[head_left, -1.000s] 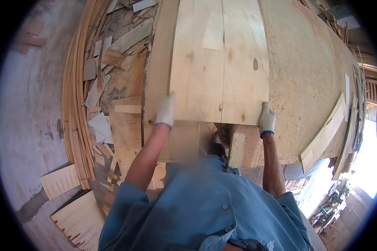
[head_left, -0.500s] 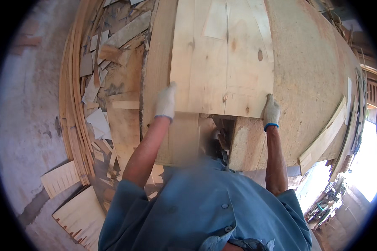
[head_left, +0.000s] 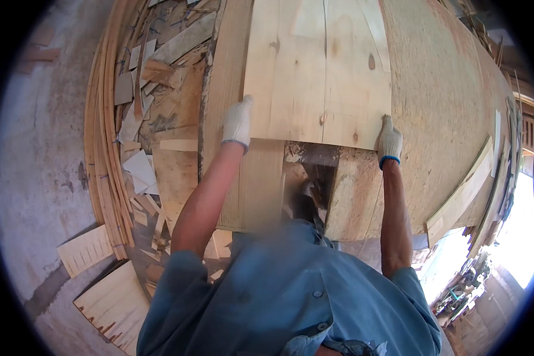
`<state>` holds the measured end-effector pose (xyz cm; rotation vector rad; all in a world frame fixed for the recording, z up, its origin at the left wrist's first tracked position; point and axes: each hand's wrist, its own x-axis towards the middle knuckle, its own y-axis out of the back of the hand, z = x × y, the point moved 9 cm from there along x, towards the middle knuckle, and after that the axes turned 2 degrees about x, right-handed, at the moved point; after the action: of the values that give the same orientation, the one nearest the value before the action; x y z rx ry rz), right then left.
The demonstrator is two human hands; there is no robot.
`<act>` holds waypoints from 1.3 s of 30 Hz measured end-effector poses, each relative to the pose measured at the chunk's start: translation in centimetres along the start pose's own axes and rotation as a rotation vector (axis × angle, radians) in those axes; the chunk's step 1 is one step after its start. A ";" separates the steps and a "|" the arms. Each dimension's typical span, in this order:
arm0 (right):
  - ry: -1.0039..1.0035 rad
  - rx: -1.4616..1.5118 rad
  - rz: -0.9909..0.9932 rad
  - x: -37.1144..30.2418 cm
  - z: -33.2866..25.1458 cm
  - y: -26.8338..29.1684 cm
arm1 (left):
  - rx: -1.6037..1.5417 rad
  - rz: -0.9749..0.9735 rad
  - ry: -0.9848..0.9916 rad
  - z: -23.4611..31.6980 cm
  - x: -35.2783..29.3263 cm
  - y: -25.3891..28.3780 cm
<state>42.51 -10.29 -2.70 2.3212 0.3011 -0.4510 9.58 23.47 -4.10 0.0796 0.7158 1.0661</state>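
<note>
Change: the veneer sheet (head_left: 317, 71) has slid farther from the person since the earlier frames; both arms reach further out.
Left hand (head_left: 237, 123): gloved, fingers clamped on the sheet's near left corner.
Right hand (head_left: 389, 140): gloved, fingers gripping the near right corner.
Sheet: lies flat on the stack (head_left: 451, 113), at its near edge.
Around: offcuts (head_left: 154, 89) and bent strips (head_left: 104, 142) left of the stack; a board (head_left: 463, 196) leans at its right edge.

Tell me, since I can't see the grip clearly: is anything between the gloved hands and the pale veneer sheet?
Nothing visible. The left hand rests on the veneer sheet's left edge, the right hand on its lower right corner.
</note>
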 end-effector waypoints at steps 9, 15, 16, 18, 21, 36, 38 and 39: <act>0.195 -0.242 0.036 5.8 -3.1 -1.6 | 0.079 0.041 -0.030 1.5 4.7 -0.8; 0.488 -0.459 0.084 7.1 -5.6 -2.4 | -0.100 -0.070 -0.048 2.5 7.7 -2.2; 0.412 -0.387 0.073 7.0 -5.9 -2.6 | -0.106 -0.058 -0.031 2.5 7.8 -2.3; 0.261 -0.269 0.059 6.4 -6.2 -2.6 | -0.112 -0.043 0.007 3.0 7.5 -2.2; 0.147 -0.175 0.057 5.8 -6.9 -2.6 | -0.065 -0.014 -0.031 2.8 8.3 -1.7; 0.298 -0.422 0.105 12.3 -11.9 -4.7 | 0.059 -0.002 -0.135 7.5 16.5 -3.4; 0.159 -0.395 0.060 12.7 -12.8 -5.3 | 0.127 0.030 -0.158 8.3 17.9 -3.2; 0.268 -0.513 0.079 13.2 -13.6 -5.9 | 0.160 0.047 -0.169 8.6 18.4 -3.0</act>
<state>55.63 4.58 -2.67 1.8757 0.3991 -0.0114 21.99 39.41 -7.74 0.3221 0.6472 1.0316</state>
